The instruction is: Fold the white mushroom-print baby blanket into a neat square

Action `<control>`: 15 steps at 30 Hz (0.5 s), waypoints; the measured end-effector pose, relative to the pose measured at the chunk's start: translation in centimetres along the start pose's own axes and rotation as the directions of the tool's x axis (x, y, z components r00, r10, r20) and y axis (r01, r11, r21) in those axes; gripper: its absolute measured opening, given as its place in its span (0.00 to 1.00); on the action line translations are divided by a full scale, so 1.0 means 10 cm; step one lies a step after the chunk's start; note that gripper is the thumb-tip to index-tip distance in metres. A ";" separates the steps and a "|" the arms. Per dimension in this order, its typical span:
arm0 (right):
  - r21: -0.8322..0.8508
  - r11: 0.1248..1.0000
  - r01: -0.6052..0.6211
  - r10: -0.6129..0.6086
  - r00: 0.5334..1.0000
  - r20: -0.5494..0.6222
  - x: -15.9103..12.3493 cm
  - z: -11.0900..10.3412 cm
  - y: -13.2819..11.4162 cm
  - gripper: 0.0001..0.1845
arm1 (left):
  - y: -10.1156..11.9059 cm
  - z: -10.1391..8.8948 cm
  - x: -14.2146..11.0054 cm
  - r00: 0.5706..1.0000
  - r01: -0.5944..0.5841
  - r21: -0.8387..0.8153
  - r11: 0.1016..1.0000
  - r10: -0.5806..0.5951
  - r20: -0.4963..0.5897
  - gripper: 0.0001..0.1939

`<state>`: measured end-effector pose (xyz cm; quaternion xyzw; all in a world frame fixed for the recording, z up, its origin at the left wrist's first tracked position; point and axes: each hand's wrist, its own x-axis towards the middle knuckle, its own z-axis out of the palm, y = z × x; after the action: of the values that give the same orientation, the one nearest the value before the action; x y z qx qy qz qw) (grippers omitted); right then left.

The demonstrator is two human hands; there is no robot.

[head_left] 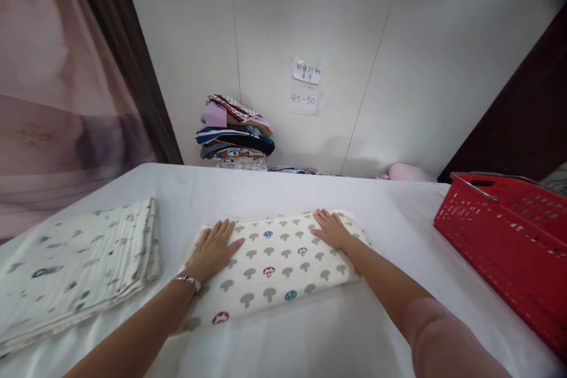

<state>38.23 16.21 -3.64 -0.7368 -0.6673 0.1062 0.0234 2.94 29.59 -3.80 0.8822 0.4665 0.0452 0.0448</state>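
Cream fabric printed with little mushrooms lies under both palms: the folded cloth (277, 260) sits at the centre of the frame, turned a little aslant, on a white table (319, 339). The left hand (210, 253) presses near its left end and the right hand (331, 229) near its upper right, both open and unclenched, fingers spread, gripping nothing. Set so far apart, they probably spread their pressure along the length, keeping the layers flat and the ends from lifting. A bracelet (190, 282) circles the left wrist, just off the fabric. At the left of the frame, a second folded cloth (84, 266), pale with scattered grey-green prints, rests apart from the first, which seems to keep the two from tangling. A red basket (494, 245) stands at the right edge, leaving the middle for the hands while remaining near the right arm; what it contains, I cannot tell. Beyond the table's far edge, upper left of centre, a stack of fabrics (237, 136) lies against the pale wall (332, 18), layered flat, likely so that the pile stays steady. Handwritten paper labels (306, 71) hang above and right of it, in plain view from the table.
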 end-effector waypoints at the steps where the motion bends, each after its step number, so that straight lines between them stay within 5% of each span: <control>1: 0.004 1.000 -0.011 0.011 1.000 -0.002 0.00 -0.01 -0.04 0.38 | 0.03 -0.02 0.00 1.000 0.014 0.002 1.000 -0.014 0.003 0.34; 6: 0.007 0.999 0.040 -0.039 0.997 -0.072 0.00 0.02 -0.30 0.38 | 0.30 -0.05 -0.04 0.989 -0.105 0.041 0.994 0.108 -0.099 0.32; 9: 0.043 0.998 0.056 -0.055 0.998 -0.022 0.04 0.04 -0.35 0.38 | 0.38 -0.02 -0.05 0.992 -0.117 -0.010 0.993 0.116 -0.040 0.33; 12: 0.060 0.997 0.058 -0.056 0.998 -0.023 0.01 0.03 -0.23 0.36 | 0.33 -0.02 -0.05 0.995 -0.094 -0.015 0.995 0.095 0.013 0.34; 15: -0.009 1.000 -0.023 0.021 0.994 -0.105 -0.12 0.00 0.04 0.36 | 0.17 -0.03 -0.08 0.998 -0.040 0.066 0.997 0.042 -0.042 0.34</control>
<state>38.52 14.95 -3.55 -0.7488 -0.6576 0.0641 0.0533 3.88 28.01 -3.28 0.8914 0.4504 0.0501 0.0048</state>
